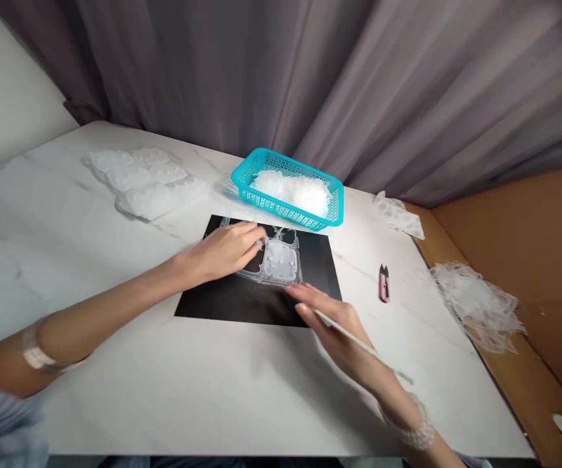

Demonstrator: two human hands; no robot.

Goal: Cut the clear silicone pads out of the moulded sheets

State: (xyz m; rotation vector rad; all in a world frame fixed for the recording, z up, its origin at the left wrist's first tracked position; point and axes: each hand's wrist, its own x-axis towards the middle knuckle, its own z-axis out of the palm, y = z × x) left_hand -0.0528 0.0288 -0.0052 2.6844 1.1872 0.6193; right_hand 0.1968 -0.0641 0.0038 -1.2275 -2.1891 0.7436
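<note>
A translucent plastic sheet with cut-out openings and a frosted rectangular panel lies on a black mat. My left hand is over the sheet's left part, its fingers curled and pinched at the edge of an opening. Exactly what lies between those fingertips is partly hidden. At the sheet's near right edge is my right hand, slightly blurred. A thin pale stick is held in it, running back over the wrist, with the front end hidden by the hand. The right fingertips touch or nearly touch the sheet's edge.
Behind the mat stands a turquoise basket holding white translucent pieces. Stacked moulded sheets lie at the back left. To the right are pink thread snips, a small white sheet and a heap of plastic scraps at the table's edge.
</note>
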